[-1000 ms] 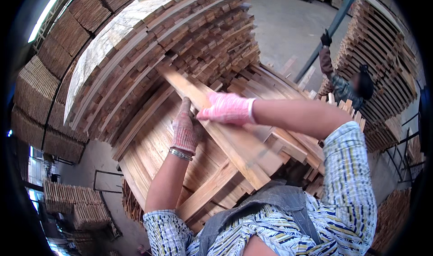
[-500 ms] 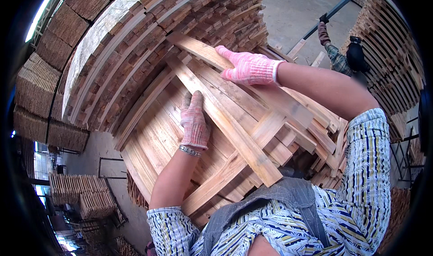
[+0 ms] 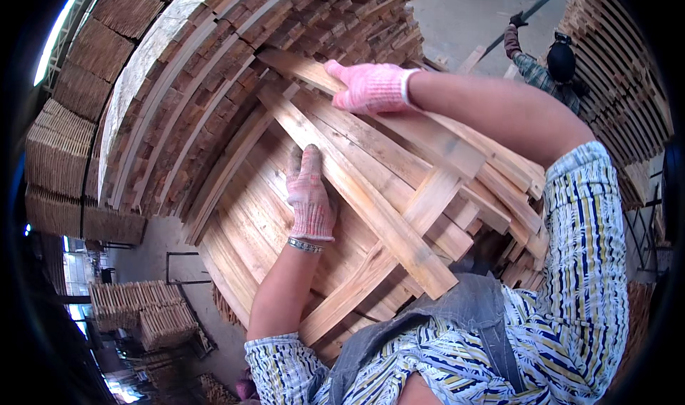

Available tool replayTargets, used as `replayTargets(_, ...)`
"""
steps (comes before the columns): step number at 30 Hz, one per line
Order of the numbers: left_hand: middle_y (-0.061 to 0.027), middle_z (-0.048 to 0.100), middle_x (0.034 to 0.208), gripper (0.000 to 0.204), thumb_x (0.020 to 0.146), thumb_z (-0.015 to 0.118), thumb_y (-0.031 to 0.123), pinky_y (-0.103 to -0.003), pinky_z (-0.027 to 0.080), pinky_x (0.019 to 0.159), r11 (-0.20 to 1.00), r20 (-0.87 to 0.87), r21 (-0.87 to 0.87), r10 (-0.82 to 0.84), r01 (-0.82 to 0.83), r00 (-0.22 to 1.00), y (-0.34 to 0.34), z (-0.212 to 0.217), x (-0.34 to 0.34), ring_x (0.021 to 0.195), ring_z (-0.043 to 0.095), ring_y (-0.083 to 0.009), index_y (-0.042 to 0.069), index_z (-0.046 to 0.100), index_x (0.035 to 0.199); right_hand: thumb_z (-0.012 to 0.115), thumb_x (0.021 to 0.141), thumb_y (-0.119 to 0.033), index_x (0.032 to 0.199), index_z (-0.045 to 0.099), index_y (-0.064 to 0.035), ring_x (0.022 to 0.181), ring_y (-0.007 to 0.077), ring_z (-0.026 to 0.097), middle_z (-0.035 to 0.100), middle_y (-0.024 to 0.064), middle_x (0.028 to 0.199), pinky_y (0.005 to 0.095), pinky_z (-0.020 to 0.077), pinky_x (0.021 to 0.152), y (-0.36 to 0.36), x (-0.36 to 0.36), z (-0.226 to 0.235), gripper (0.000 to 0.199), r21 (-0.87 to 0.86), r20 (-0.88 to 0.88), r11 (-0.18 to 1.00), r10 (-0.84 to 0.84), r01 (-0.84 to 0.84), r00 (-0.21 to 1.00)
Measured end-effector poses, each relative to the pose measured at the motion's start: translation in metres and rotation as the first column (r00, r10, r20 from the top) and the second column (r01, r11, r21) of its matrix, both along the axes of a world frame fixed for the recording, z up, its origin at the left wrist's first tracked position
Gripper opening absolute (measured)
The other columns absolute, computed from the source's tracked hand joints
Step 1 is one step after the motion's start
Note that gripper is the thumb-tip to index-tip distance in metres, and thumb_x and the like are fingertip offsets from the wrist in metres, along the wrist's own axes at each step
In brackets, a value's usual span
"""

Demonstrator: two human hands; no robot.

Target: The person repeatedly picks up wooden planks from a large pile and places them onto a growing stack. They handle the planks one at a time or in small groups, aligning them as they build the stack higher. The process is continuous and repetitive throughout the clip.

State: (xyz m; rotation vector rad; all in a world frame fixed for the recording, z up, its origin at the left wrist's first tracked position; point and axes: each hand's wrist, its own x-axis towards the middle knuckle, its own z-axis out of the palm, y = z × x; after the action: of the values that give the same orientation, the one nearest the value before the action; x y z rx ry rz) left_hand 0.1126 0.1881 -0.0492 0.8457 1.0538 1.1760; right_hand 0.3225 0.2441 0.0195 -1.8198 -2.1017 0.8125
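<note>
My left hand (image 3: 312, 204), in a worn pinkish knit glove, grips the left edge of a long wooden plank (image 3: 351, 181). That plank slants from the tall stack down toward my apron and lies across a crosswise plank (image 3: 349, 293). Its thumb side is partly hidden by the wood. My right hand (image 3: 372, 89), in a cleaner pink glove, is closed over a second plank (image 3: 432, 140), thumb pointing toward its far end. This one reaches from the tall stack's edge to the right-hand pile. Beneath both hands lies a layer of side-by-side planks (image 3: 246, 216).
A tall curved-looking stack of planks (image 3: 207, 84) rises just beyond my hands. Loose planks (image 3: 510, 223) pile up at my right. Another person (image 3: 549, 70) holds a long bar at the far right, beside more stacked wood (image 3: 621, 84). Lower stacks (image 3: 146, 312) stand at left.
My right hand has shifted slightly left and up with its plank, whose near end moved the same way. My left hand stays at nearly the same place on its plank.
</note>
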Motion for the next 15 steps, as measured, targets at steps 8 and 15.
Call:
replayTargets(8,-0.0077,0.061,0.114,0.036,0.101,0.058,0.018,-0.031,0.053,0.089,0.999,0.05,0.015,-0.045,0.044,0.998,0.0,-0.002,0.001,0.1,0.06,-0.016,0.0,0.051,0.131,0.049,0.093,-0.035,0.15,0.03,0.0013,0.112,0.039,0.064,0.065,0.0258,0.122,0.0456,0.0498,0.096,0.072,-0.012,-0.003,0.071,0.023,0.212,0.993,0.107,-0.115,0.971)
replayTargets(15,-0.0095,0.063,0.121,0.046,0.098,0.063,0.024,-0.035,0.054,0.091,0.999,0.005,0.037,-0.014,0.013,1.0,0.0,-0.005,-0.005,0.107,0.062,-0.0191,0.003,0.049,0.137,0.049,0.087,-0.023,0.149,0.039,-0.0041,0.105,0.0343,0.068,0.066,0.0218,0.122,0.0454,0.0545,0.086,0.144,-0.061,-0.009,0.066,-0.058,0.005,0.994,-0.091,0.091,0.996)
